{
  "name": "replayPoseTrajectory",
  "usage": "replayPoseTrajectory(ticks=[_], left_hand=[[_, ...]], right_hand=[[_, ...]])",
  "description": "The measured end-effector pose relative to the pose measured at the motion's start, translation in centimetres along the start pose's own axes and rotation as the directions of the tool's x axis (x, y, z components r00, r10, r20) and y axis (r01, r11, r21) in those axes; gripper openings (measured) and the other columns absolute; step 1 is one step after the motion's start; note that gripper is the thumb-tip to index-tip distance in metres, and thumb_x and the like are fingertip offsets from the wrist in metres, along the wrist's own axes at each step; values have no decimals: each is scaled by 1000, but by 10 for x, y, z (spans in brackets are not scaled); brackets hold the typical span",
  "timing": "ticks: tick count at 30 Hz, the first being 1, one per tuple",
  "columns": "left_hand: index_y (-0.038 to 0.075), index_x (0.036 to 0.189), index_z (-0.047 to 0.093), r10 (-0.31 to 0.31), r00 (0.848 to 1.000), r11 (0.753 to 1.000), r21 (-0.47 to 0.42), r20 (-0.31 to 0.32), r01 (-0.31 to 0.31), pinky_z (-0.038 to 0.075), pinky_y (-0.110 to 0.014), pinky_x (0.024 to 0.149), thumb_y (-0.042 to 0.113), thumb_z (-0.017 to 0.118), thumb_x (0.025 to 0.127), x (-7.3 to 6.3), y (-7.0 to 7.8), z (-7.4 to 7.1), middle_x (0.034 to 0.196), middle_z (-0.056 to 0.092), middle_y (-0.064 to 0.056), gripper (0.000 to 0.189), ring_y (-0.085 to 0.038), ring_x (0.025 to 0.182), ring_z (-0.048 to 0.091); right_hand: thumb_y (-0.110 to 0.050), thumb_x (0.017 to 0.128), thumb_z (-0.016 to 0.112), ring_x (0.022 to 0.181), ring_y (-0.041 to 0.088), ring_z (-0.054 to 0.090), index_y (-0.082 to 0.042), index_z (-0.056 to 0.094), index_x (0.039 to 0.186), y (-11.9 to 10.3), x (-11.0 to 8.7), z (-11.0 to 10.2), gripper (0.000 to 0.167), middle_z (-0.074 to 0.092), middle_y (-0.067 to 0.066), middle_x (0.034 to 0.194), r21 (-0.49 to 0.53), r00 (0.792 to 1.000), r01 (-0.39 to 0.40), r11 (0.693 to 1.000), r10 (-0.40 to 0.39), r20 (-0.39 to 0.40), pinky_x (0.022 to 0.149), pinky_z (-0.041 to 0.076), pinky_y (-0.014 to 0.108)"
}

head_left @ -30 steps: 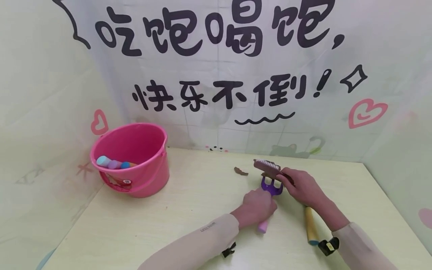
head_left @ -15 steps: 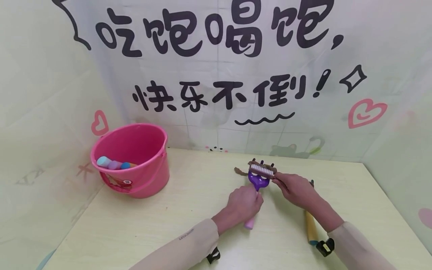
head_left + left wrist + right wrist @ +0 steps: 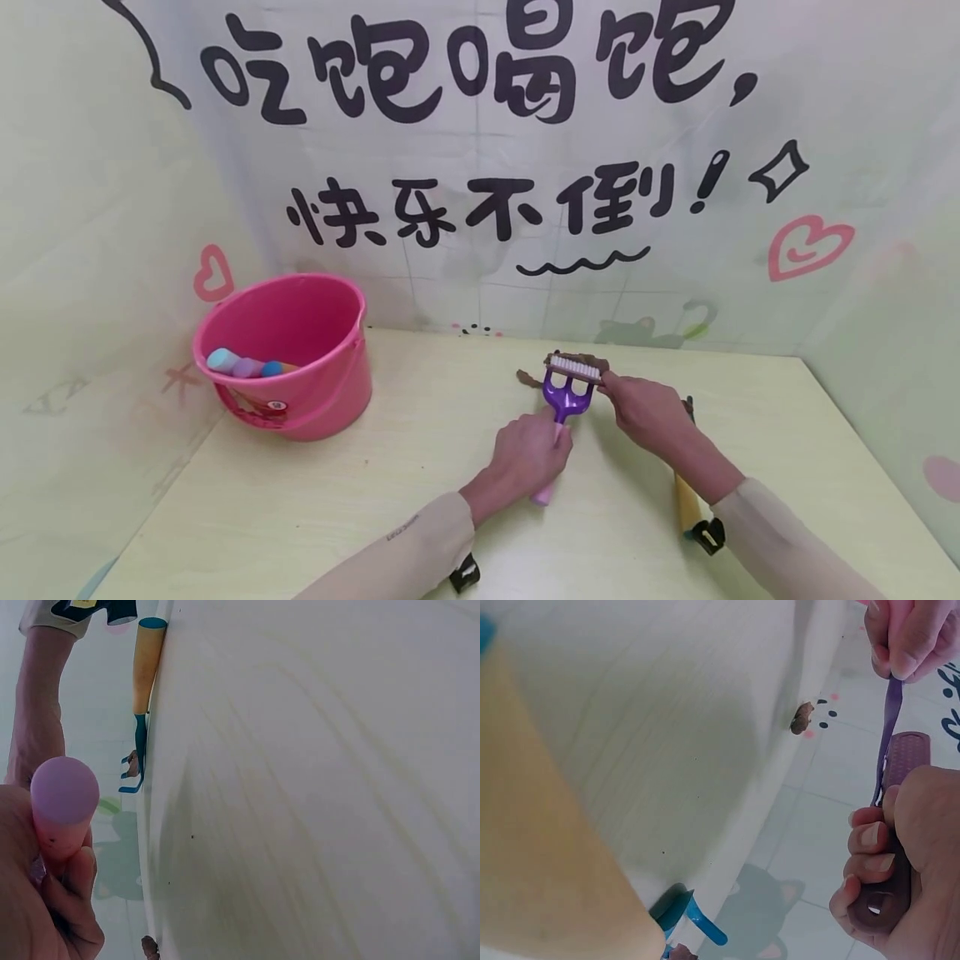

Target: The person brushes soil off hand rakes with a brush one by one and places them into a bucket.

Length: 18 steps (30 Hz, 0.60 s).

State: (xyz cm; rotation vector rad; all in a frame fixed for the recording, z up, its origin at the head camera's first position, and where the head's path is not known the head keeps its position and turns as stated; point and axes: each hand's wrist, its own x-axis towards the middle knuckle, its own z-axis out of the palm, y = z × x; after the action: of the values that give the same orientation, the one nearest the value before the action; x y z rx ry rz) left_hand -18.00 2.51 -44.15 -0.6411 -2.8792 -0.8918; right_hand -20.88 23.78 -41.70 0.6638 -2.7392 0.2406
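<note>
My left hand (image 3: 528, 454) grips the pink handle (image 3: 64, 814) of a small purple garden fork (image 3: 567, 402), its prongs pointing away from me above the table. My right hand (image 3: 645, 410) holds a brown brush (image 3: 889, 900) by its handle. The brush's white bristles (image 3: 573, 367) show in the head view, where its head crosses the fork's prongs near their tips. Whether bristles touch the prongs I cannot tell. Some brown stuff shows behind the brush head. Left of the prongs a brown scrap (image 3: 529, 379) lies on the table; its material is unclear.
A pink bucket (image 3: 330, 408) with several coloured tool handles inside stands at the left. Under my right forearm lies another tool with a yellow wooden handle (image 3: 148, 667) and teal prongs (image 3: 705, 922); a brown scrap (image 3: 681, 952) is beside them. A printed sheet (image 3: 442, 275) hangs behind the table.
Fork and left hand have moved left. The brush has come left across the prongs, then shifted towards their tips. The whole head view has moved slightly.
</note>
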Motion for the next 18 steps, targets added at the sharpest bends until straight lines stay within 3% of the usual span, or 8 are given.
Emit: replayPoseTrajectory(ticks=[8, 18], left_hand=[[15, 81, 51, 2, 1000, 996, 88, -29, 0, 37, -26, 39, 30, 59, 101, -1, -5, -1, 59, 46, 4, 26, -10, 45, 45], [15, 81, 51, -18, 999, 995, 94, -28, 21, 38, -28, 39, 29, 61, 99, -6, -5, -5, 58, 46, 4, 25, -11, 45, 45]], right_hand=[[-13, 99, 67, 48, 17, 40, -10, 60, 96, -1, 5, 5, 8, 48, 0, 61, -73, 998, -21, 997, 17, -57, 37, 37, 34], [-5, 97, 66, 51, 24, 47, -10, 53, 96, -1, 9, 2, 14, 52, 5, 65, -94, 993, -37, 995, 26, -116, 39, 40, 35]])
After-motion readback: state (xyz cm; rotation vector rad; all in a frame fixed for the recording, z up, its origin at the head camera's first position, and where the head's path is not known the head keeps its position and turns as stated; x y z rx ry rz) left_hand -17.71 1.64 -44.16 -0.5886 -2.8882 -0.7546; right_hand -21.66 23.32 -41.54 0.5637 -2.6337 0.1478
